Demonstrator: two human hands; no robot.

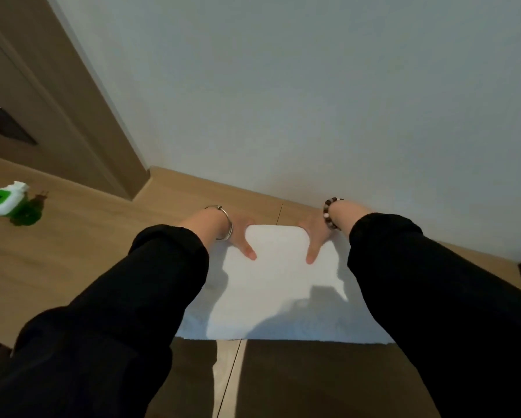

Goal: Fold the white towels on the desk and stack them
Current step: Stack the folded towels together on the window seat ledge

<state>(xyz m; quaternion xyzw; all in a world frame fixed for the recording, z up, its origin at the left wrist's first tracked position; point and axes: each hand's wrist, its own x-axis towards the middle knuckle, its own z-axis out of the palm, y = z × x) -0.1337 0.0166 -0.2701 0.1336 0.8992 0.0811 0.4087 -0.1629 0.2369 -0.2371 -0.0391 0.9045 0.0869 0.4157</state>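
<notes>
Pinching white towel point(271, 282) by corners nearest wall point(283, 86) with left hand point(238, 233) and right hand point(315, 236), thumbs on top. Spread flat on desk point(72, 251), just short of wall. Probably soft, light, floppy; best gripped at corners.

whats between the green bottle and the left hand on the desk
Only bare wooden desk, as the head view shows. The green bottle stands far off to the left; the left hand holds the white towel at its far left corner.
</notes>
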